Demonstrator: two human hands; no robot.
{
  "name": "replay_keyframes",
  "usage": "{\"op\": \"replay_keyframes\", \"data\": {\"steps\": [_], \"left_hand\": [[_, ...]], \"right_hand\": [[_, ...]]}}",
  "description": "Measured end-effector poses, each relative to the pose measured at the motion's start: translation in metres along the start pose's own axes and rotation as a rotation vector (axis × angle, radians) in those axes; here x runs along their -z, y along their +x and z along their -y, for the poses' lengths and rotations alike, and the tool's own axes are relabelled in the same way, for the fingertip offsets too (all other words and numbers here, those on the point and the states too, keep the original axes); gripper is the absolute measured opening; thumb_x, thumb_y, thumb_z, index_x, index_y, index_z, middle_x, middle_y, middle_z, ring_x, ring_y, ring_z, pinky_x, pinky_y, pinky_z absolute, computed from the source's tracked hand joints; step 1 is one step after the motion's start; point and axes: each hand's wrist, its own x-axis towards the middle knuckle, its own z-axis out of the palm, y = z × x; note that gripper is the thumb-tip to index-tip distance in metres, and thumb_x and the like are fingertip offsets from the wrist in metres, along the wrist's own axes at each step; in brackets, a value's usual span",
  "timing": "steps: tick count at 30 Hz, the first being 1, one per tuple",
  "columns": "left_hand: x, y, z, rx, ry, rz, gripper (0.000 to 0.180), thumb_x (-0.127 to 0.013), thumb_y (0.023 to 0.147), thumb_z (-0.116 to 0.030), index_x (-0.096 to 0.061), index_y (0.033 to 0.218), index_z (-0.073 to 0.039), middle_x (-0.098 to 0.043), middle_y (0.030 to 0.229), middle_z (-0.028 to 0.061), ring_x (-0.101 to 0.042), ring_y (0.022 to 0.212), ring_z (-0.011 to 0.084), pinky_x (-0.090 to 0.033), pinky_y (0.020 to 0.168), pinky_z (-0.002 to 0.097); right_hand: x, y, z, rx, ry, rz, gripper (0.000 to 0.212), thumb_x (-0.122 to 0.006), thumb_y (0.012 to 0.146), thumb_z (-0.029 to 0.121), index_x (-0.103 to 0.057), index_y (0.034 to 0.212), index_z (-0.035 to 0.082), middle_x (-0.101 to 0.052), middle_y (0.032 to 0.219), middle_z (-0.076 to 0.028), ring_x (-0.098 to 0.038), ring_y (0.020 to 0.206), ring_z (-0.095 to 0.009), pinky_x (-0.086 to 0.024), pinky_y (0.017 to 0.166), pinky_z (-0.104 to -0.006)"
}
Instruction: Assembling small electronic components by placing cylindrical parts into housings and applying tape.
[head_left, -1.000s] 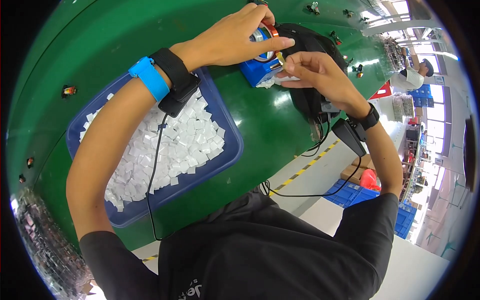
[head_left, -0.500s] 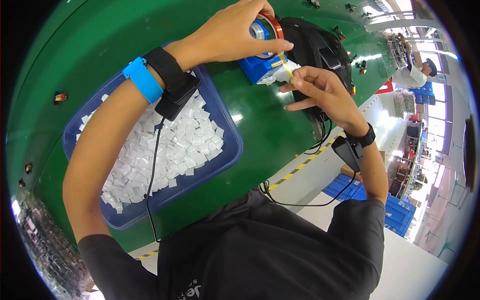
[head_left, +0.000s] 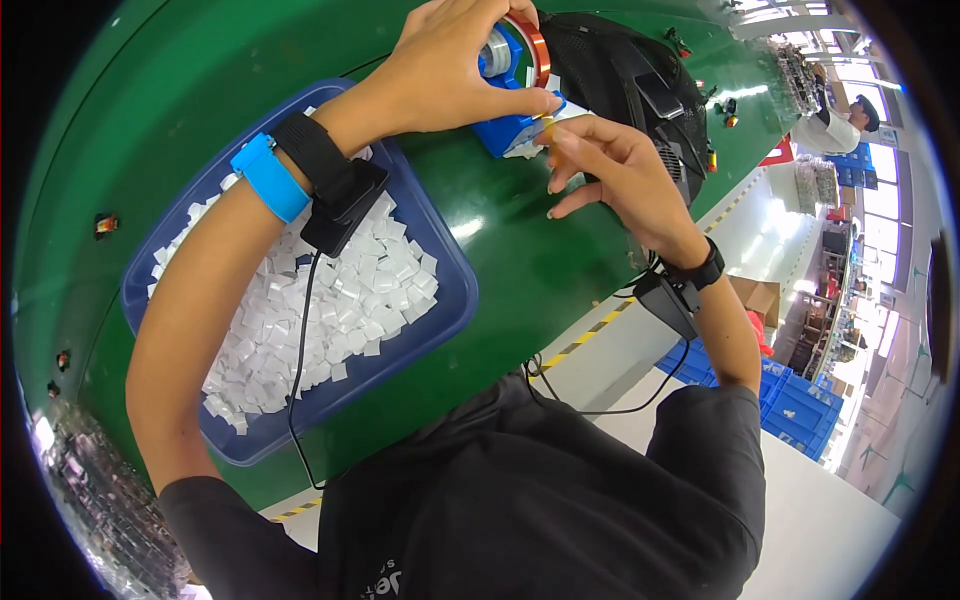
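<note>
Bag (head_left: 605, 75) flanks red tape roll (head_left: 541, 52); left forearm (head_left: 215, 285) partly hides tub (head_left: 457, 303).

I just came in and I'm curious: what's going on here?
A person is handling tape at a green table. Their left hand holds a red roll at a blue dispenser, and their right hand pinches a yellowish strip close by. Whether the strip joins the roll is too small to tell. A blue tray of little white squares sits under the left arm.

Bright windows (head_left: 881, 214) stand beyond the green table (head_left: 540, 270).
</note>
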Motion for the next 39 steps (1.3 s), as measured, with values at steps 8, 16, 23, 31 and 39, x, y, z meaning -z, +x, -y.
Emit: {"op": "replay_keyframes", "data": {"steps": [8, 16, 23, 31, 39], "left_hand": [[0.004, -0.008, -0.004, 0.036, 0.023, 0.024, 0.068, -0.085, 0.074, -0.050, -0.053, 0.114, -0.006, -0.057, 0.105, 0.0123, -0.056, 0.102, 0.0316, -0.040, 0.093, 0.0415], [0.000, 0.005, -0.009, 0.058, 0.013, 0.041, 0.070, -0.085, 0.073, -0.052, -0.053, 0.114, -0.006, -0.055, 0.105, 0.0125, -0.055, 0.102, 0.0305, -0.040, 0.092, 0.0412], [-0.005, 0.005, -0.007, 0.006, 0.065, 0.049, 0.065, -0.083, 0.078, -0.049, -0.054, 0.116, -0.005, -0.055, 0.109, 0.0135, -0.055, 0.099, 0.0287, -0.041, 0.089, 0.0388], [-0.021, -0.003, 0.009, -0.013, 0.158, -0.031, 0.070, -0.089, 0.070, -0.041, -0.053, 0.121, -0.009, -0.057, 0.113, 0.0074, -0.057, 0.108, 0.0272, -0.045, 0.098, 0.0380], [-0.023, -0.003, 0.011, -0.005, 0.123, -0.005, 0.073, -0.084, 0.071, -0.053, -0.052, 0.122, -0.012, -0.059, 0.113, 0.0060, -0.057, 0.114, 0.0250, -0.029, 0.112, 0.0465]], "right_hand": [[-0.009, 0.012, -0.039, 0.201, 0.074, -0.063, 0.024, -0.062, 0.102, 0.021, -0.067, 0.106, -0.002, -0.064, 0.094, -0.006, -0.065, 0.080, -0.012, -0.064, 0.069, -0.0321], [-0.010, 0.022, -0.062, 0.186, 0.090, -0.119, 0.021, -0.062, 0.102, 0.015, -0.066, 0.106, -0.005, -0.065, 0.095, -0.008, -0.066, 0.082, -0.014, -0.065, 0.071, -0.0336], [-0.010, -0.020, -0.046, 0.402, 0.045, -0.078, 0.021, -0.062, 0.101, 0.010, -0.062, 0.115, -0.006, -0.064, 0.103, -0.011, -0.068, 0.085, -0.018, -0.065, 0.070, -0.0352], [0.240, -0.033, 0.006, 0.659, -0.376, -1.003, 0.047, -0.070, 0.094, 0.013, -0.053, 0.133, -0.008, -0.060, 0.126, -0.019, -0.065, 0.112, -0.027, -0.062, 0.089, -0.0374], [0.317, -0.020, -0.053, 0.349, -0.314, -1.093, 0.040, -0.069, 0.097, 0.020, -0.061, 0.129, -0.003, -0.065, 0.117, -0.012, -0.066, 0.109, -0.023, -0.062, 0.087, -0.0358]]}}
